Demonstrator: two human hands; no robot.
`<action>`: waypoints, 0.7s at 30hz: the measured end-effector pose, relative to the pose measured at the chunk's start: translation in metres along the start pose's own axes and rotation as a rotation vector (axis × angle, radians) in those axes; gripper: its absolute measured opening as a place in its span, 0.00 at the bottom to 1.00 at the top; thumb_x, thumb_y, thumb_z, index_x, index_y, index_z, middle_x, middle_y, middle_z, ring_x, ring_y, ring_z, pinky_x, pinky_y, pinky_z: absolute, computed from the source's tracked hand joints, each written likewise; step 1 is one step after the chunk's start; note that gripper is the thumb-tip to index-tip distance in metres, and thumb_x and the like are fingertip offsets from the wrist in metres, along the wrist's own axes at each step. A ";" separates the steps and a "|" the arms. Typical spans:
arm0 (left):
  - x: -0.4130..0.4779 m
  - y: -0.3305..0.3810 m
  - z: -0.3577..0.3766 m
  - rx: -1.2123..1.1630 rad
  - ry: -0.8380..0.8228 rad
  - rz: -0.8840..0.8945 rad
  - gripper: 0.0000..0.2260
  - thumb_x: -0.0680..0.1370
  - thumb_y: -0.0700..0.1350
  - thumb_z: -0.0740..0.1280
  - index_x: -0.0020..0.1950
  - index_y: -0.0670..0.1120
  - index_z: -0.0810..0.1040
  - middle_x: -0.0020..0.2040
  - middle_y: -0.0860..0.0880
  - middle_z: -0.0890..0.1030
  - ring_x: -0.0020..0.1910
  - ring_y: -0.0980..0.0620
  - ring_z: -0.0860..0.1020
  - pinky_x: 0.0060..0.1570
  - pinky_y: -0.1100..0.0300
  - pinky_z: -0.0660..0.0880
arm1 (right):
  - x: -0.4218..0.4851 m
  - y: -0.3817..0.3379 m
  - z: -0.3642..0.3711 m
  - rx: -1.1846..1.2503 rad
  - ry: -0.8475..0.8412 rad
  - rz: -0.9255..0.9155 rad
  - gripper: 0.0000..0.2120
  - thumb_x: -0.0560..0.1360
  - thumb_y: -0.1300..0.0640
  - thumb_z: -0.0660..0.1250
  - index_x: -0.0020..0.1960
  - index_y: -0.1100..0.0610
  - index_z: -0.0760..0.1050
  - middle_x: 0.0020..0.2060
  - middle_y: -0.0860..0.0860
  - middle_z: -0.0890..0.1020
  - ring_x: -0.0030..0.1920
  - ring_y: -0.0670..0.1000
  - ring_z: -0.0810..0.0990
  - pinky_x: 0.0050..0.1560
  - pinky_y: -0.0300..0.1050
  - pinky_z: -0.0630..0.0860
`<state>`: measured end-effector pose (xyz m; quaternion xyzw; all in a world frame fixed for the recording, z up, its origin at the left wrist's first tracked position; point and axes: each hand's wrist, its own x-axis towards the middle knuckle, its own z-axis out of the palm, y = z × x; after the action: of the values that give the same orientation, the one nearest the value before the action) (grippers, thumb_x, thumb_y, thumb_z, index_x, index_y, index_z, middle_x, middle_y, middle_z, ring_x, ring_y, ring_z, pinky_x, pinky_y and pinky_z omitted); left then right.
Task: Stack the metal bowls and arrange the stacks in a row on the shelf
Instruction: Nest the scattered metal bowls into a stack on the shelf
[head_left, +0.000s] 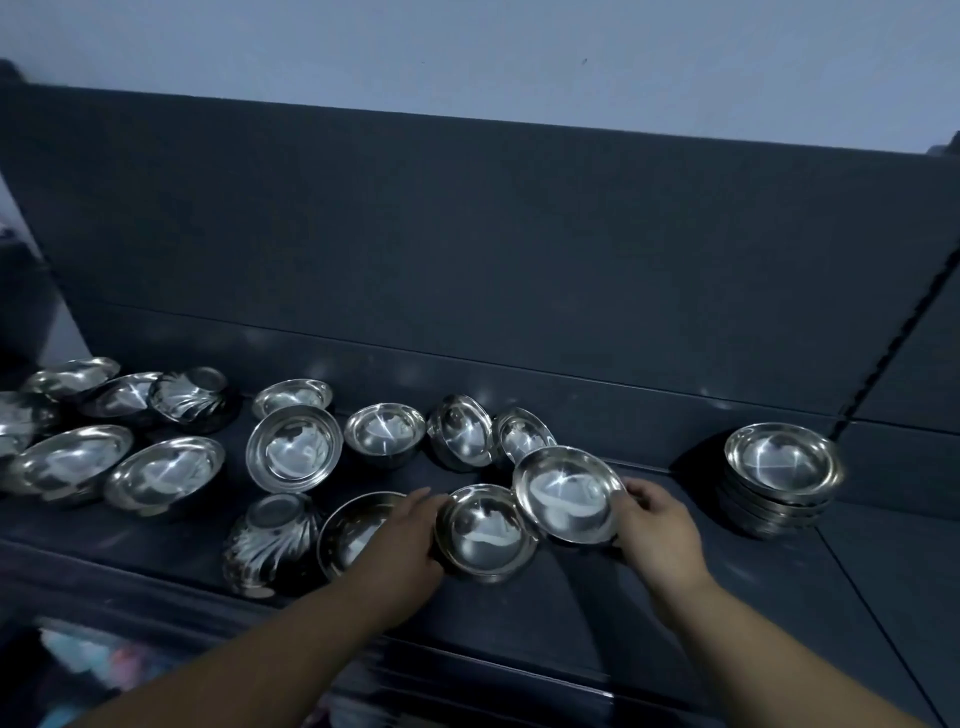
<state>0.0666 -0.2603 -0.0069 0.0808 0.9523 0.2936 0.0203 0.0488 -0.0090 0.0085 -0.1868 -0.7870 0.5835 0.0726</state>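
Right hand grip: the right hand (660, 530) pinches the right rim of a tilted bowl (569, 493), with the thumb on the near side and the fingers curled behind.
Left hand grip: the left hand (410, 540) curls round the left rim of an upright bowl (485, 530).
Held bowls: both are in the lower centre of the frame. The tilted bowl leans over the upper right edge of the upright bowl. Whether the 2 touch cannot be told.
Covered bowl: a half-hidden bowl (345, 535) sits on the shelf under the left hand and wrist.
Fluted bowls: 1 upturned fluted bowl (272, 545) sits just left of the covered one. A second fluted bowl (189, 397) lies on its side at centre left.
Loose bowls: single loose bowls (294, 449) are scattered from the centre to the left edge, most with the open side up and some tipped.
Stack: a stack (782, 467) of nested bowls stands at centre right, well apart from the hands.
Shelf: a dark shelf (597, 623) carries everything.
Background: a dark back panel (467, 234) is behind the shelf, with a pale wall (467, 52) along the top of the frame.
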 end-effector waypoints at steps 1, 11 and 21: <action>0.000 -0.002 -0.001 -0.004 -0.003 0.017 0.32 0.72 0.42 0.64 0.76 0.50 0.59 0.77 0.48 0.56 0.76 0.52 0.58 0.69 0.67 0.54 | -0.001 -0.006 0.007 0.016 -0.041 -0.005 0.07 0.74 0.53 0.66 0.49 0.52 0.81 0.43 0.50 0.85 0.43 0.55 0.85 0.43 0.58 0.83; 0.004 -0.057 -0.033 0.435 0.082 -0.178 0.27 0.78 0.44 0.61 0.76 0.45 0.59 0.75 0.45 0.63 0.72 0.46 0.64 0.70 0.56 0.60 | -0.002 -0.009 0.056 -0.218 -0.198 -0.097 0.07 0.75 0.49 0.67 0.49 0.51 0.81 0.44 0.47 0.85 0.48 0.51 0.82 0.53 0.47 0.78; 0.028 -0.067 -0.035 0.437 0.004 -0.270 0.23 0.75 0.34 0.60 0.70 0.45 0.67 0.64 0.45 0.75 0.62 0.47 0.75 0.58 0.56 0.72 | -0.002 -0.001 0.057 -0.297 -0.224 -0.141 0.08 0.76 0.48 0.66 0.52 0.48 0.79 0.45 0.44 0.82 0.48 0.47 0.79 0.48 0.39 0.70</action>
<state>0.0261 -0.3298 -0.0152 -0.0454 0.9953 0.0755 0.0393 0.0318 -0.0607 -0.0079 -0.0737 -0.8788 0.4714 -0.0028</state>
